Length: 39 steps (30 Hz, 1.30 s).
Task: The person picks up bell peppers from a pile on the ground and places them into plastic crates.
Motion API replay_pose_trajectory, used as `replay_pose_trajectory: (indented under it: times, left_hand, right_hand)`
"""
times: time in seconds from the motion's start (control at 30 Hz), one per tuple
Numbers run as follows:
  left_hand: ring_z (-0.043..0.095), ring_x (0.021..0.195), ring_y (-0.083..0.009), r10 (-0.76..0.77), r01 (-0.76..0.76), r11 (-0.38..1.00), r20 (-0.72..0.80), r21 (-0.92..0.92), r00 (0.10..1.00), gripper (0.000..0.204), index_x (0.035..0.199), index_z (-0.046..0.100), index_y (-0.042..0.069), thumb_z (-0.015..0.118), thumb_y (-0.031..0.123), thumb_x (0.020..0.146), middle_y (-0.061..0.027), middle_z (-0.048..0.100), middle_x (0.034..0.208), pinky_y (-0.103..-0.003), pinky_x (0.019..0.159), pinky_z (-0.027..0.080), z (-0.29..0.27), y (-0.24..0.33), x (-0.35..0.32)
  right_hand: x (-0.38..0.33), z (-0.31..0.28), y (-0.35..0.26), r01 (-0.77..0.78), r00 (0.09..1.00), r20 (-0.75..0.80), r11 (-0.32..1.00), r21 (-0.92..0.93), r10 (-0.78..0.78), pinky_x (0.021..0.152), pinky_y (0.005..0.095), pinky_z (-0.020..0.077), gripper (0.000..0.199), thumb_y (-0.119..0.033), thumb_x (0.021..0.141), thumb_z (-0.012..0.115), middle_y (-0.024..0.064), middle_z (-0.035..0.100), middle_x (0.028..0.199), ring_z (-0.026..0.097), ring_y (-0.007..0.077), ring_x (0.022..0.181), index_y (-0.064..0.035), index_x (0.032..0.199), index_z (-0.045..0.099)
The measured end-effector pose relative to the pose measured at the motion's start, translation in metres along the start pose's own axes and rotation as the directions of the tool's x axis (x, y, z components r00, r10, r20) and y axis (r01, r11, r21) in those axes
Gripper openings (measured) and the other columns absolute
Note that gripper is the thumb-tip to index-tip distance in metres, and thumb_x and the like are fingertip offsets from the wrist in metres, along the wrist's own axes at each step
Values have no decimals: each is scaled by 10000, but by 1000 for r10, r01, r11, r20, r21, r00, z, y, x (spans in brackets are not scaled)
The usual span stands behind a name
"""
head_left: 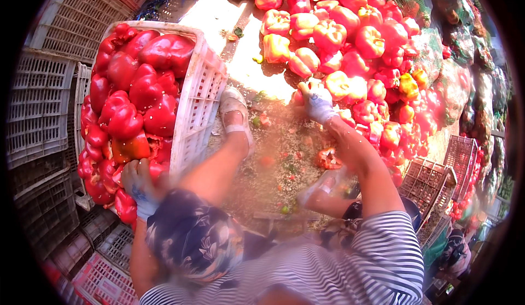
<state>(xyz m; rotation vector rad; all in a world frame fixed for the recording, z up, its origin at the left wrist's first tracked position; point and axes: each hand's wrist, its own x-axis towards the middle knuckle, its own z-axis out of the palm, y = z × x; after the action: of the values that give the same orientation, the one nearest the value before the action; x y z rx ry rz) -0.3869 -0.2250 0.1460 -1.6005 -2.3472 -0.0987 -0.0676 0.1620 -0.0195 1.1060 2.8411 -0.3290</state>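
To the left stands a white plastic crate (203, 94) heaped with red bell peppers (145, 89). My left hand (141, 189), in a pale glove, lies on the near peppers in it, fingers stretched out. An orange-red pepper (131, 147) sits just beyond those fingertips. Also gloved, my right hand (318, 104) is at the near left edge of a large pile of red and yellow-red peppers (355, 37). Its fingers are curled closed. Something reddish shows beside them, too blurred to name. An opened pepper piece (328, 158) lies on the ground below my right wrist.
Stacked plastic crates (41, 108) line the left side. Brown crates (426, 182) stand at the right, near filled net sacks (448, 86). Seeds and pepper scraps litter the ground (273, 157) between my feet. Another person (456, 253) is partly visible at the lower right.
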Motion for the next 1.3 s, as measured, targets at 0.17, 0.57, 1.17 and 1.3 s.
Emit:
replay_pose_trajectory:
  times: [0.17, 0.57, 1.17, 1.3]
  left_hand:
    - [555, 949, -406, 13, -13, 1000, 3, -10, 1000, 473, 1087, 607, 10, 635, 413, 840, -187, 569, 978, -520, 836, 435, 1, -7, -4]
    - [563, 939, -396, -10, 8, 1000, -70, -23, 998, 419, 1039, 601, 10, 639, 382, 849, -182, 587, 974, -512, 819, 446, 4, -1, -2]
    - [568, 936, -393, 0, -4, 998, -57, -61, 998, 434, 1031, 607, 6, 624, 409, 869, -183, 586, 974, -506, 802, 447, 5, -6, 3]
    - [569, 936, -396, -10, 6, 997, -52, -79, 999, 438, 1035, 608, 6, 618, 413, 875, -185, 586, 978, -506, 802, 447, 15, -9, -14]
  right_hand:
    - [9, 25, 2, 3, 995, -100, 1000, -20, -5, 860, 464, 484, 614, -523, 667, 805, 184, 578, 1085, 567, 351, 1064, -101, 1070, 613]
    - [31, 19, -11, -164, 986, 21, 978, -131, 168, 913, 467, 469, 485, -515, 922, 554, 179, 663, 1110, 613, 333, 1069, -77, 1120, 619]
    - [86, 22, -9, -322, 939, -98, 943, 84, 330, 725, 483, 511, 450, -495, 975, 454, 143, 731, 873, 696, 315, 829, -151, 868, 722]
    - [80, 39, -12, -311, 943, -136, 950, -35, 304, 733, 483, 517, 434, -468, 982, 455, 116, 730, 802, 703, 313, 793, -168, 825, 727]
